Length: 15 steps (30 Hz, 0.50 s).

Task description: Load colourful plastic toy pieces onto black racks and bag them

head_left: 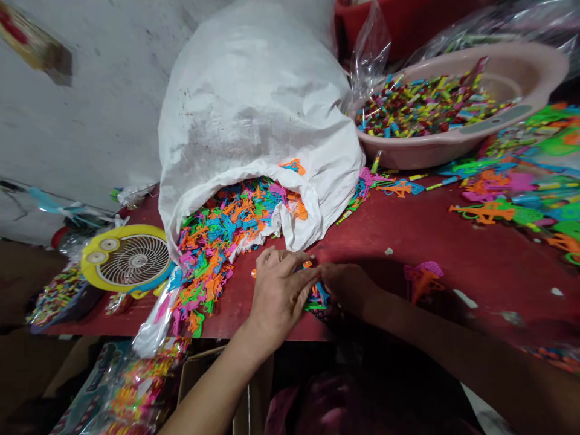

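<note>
Found left hand (281,290) and right hand (348,290) close together near the front of the red table (389,241), with fingertips almost meeting. Located small plastic pieces (319,296), blue and green among them, in the narrow gap between, partly covered by both hands. Could not tell whether either hand was clamped on a piece or only touching; recorded grip as uncertain. Noted a dark mesh-like edge (321,313) just below the pieces; could not identify further.

Judged light fingertip contact best, pieces being thin and prone to tangling. Advised steadying with left, working one piece at a time with right, and tilting wrists outward to uncover the view.

Noted front table edge very near below the pieces; rated a drop over it the main risk. Saw crowding to the left: a multicoloured pile (208,284) at the mouth of a white sack (254,90), then a yellow-rimmed fan (138,260). Found more open room to the right, broken by an orange-and-pink piece (425,281) and pale scraps (465,298). Marked a pink basin (408,151) farther back, beyond the open stretch.
</note>
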Tool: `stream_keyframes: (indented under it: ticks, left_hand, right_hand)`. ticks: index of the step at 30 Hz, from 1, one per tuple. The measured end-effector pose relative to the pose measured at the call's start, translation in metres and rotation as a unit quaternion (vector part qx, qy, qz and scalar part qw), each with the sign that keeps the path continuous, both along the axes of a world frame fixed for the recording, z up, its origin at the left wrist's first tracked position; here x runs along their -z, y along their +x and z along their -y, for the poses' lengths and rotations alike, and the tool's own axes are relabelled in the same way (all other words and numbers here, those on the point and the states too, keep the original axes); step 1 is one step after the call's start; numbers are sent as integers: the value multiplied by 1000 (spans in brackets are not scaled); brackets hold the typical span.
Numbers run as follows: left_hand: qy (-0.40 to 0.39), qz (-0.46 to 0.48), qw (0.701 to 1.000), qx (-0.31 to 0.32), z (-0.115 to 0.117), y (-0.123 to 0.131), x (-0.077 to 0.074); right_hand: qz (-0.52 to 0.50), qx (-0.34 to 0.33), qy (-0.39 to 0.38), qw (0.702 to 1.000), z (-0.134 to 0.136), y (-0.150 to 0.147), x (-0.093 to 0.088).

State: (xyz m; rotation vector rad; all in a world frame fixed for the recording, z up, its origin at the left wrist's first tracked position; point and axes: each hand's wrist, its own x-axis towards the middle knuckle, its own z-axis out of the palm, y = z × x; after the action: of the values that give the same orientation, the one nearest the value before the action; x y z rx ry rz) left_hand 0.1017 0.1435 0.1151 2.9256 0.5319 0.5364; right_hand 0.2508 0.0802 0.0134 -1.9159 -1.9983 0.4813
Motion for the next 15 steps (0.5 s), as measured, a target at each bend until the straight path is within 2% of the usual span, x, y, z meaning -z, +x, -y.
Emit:
stream_keyframes:
  ticks: [4,10,12,15]
  left_hand:
    - [20,-4,1000,0,-1,0,6]
    - [34,5,999,-2,-9,-1,15]
    - [24,-12,999,21,-11,-4,16]
    - [6,-28,998,50,-14,-5,15]
  right_hand:
    - [3,-8,-16,1000,2,1,5]
    - [-49,-11,31,998,-3,2,31]
    - [-47,-2,30,998,-5,0,33]
    - [-42,5,36,998,-3,-2,25]
